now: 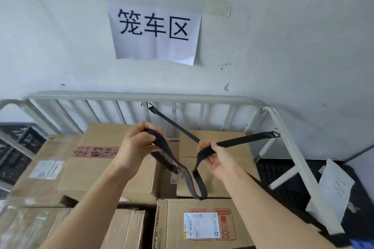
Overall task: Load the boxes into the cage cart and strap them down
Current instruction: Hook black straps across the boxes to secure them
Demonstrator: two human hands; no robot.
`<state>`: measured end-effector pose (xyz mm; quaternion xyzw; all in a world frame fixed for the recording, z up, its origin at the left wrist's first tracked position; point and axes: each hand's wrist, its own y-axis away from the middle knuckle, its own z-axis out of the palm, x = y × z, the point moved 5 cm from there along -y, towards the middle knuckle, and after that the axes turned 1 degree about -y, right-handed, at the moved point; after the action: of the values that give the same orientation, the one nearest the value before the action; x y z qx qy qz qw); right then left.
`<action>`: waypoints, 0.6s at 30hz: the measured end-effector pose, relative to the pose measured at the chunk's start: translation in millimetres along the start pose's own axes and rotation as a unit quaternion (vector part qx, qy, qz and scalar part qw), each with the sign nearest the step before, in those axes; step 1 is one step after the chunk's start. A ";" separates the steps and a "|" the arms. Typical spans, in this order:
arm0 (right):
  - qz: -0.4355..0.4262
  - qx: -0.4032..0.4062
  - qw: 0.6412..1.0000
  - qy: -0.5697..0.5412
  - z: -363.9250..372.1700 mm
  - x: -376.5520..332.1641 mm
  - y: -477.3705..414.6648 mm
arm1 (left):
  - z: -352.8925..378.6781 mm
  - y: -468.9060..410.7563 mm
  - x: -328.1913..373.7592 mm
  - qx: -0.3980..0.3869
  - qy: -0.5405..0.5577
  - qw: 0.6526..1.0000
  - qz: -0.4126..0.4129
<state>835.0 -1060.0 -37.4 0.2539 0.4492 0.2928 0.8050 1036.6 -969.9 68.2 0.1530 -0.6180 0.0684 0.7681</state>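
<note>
Flat black webbing strap [242, 140] w/ metal buckle [175, 170] hanging below L fingers. 2 strap runs hook onto cage cart [121, 95] rails and meet at R fingers. At least 4 brown cardboard boxes [91, 168] sit under the fingers. L hand [139, 145] is curled round the strap. R hand [218, 157] pinches it, fingers narrow.

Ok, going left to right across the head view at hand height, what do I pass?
Black crates → red-taped box → left hand gripping the strap → right hand → strap hook → cart side rail → paper sheet.
</note>
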 end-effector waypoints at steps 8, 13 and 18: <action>-0.028 -0.032 0.999 0.016 77.1 52.0 78.8 | -121.7 84.5 96.4 0.118 0.101 0.979 0.128; -0.022 -0.043 0.999 0.011 113.2 81.6 110.6 | -193.0 129.9 136.9 0.168 0.128 0.960 0.183; -0.011 -0.033 0.999 0.024 131.3 97.5 120.6 | -262.6 168.8 152.0 0.243 0.184 0.934 0.185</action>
<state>961.6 -926.6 48.9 0.2155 0.4615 0.3048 0.8048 1265.2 -739.5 191.4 0.2021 -0.4477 0.3843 0.7817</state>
